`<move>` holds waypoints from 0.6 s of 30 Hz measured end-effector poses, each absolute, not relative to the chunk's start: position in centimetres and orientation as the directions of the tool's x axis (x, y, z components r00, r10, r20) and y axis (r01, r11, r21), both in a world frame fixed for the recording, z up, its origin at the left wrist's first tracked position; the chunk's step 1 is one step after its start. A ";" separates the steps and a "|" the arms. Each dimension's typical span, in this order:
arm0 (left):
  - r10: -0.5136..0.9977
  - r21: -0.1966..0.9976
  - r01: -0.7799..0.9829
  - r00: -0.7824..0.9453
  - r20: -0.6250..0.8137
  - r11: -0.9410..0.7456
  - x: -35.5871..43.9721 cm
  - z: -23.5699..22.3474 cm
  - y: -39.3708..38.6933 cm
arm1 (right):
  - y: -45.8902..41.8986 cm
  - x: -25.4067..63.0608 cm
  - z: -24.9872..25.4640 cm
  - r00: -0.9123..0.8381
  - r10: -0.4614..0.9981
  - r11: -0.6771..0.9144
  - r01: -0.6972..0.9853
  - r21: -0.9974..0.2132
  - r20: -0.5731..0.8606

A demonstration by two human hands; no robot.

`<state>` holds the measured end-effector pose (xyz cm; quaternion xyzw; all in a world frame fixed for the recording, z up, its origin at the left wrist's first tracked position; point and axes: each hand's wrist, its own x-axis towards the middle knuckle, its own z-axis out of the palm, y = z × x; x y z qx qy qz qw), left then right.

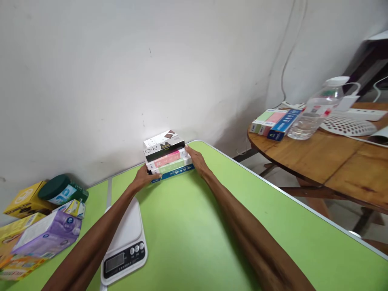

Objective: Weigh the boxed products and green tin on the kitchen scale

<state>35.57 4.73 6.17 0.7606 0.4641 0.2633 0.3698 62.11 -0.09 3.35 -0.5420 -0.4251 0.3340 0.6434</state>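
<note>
At the far edge of the green table [182, 226], against the wall, stands a stack of small cartons. At its bottom lies a blue box [177, 171], with a green-and-white box [174, 165] and a pink-and-white box [169, 159] above it. A black box with a cat figure [165, 149] rests on top, and a white box [160, 138] shows behind it. My left hand [143, 178] grips the stack's left end, its thumb along the front. My right hand [197, 161] presses the right end, fingers partly hidden behind.
A white kitchen scale [125, 246] lies beneath my left forearm. Packages crowd the left: a purple pack [50, 234], a yellow box [27, 198] and a dark green canister [62, 189]. On a wooden table [309, 161] at right are more cartons [274, 121] and a water bottle [318, 109].
</note>
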 end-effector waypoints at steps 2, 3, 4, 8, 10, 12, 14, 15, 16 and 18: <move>0.899 0.802 0.524 0.437 0.033 -0.285 35.4 6.1 3.8 | -1.1 61.9 3.6 0.410 0.893 0.190 0.026 -0.982 0.184; 0.897 0.800 0.532 0.441 0.017 -0.277 35.3 6.1 3.2 | -1.7 61.8 3.7 0.405 0.896 0.186 0.026 -0.982 0.181; 0.897 0.796 0.540 0.441 0.008 -0.272 35.2 6.1 2.6 | -2.4 61.8 3.8 0.400 0.899 0.181 0.032 -0.983 0.179; 0.900 0.782 0.566 0.436 -0.017 -0.260 35.1 6.1 0.1 | -5.5 62.1 3.6 0.384 0.903 0.179 0.077 -0.981 0.195; 0.893 0.786 0.559 0.450 -0.019 -0.265 35.1 5.9 -1.1 | -7.1 62.4 3.4 0.376 0.903 0.191 0.088 -0.978 0.211; 0.871 0.803 0.529 0.491 -0.027 -0.274 34.9 5.6 -2.0 | -8.6 62.9 3.2 0.370 0.905 0.187 0.091 -0.978 0.207; 0.830 0.836 0.473 0.556 -0.039 -0.277 34.5 5.5 -2.7 | -9.7 63.2 3.4 0.373 0.907 0.170 0.098 -0.981 0.195; 0.812 0.852 0.446 0.582 -0.044 -0.274 34.3 5.5 -3.0 | -10.2 63.3 3.7 0.387 0.901 0.167 0.108 -0.980 0.196; 0.801 0.866 0.424 0.597 -0.047 -0.266 34.2 5.7 -3.3 | -10.5 63.4 4.1 0.404 0.890 0.171 0.129 -0.977 0.209; 0.812 0.882 0.400 0.583 -0.035 -0.250 33.9 6.5 -3.8 | -10.7 63.1 5.3 0.440 0.857 0.199 0.197 -0.960 0.268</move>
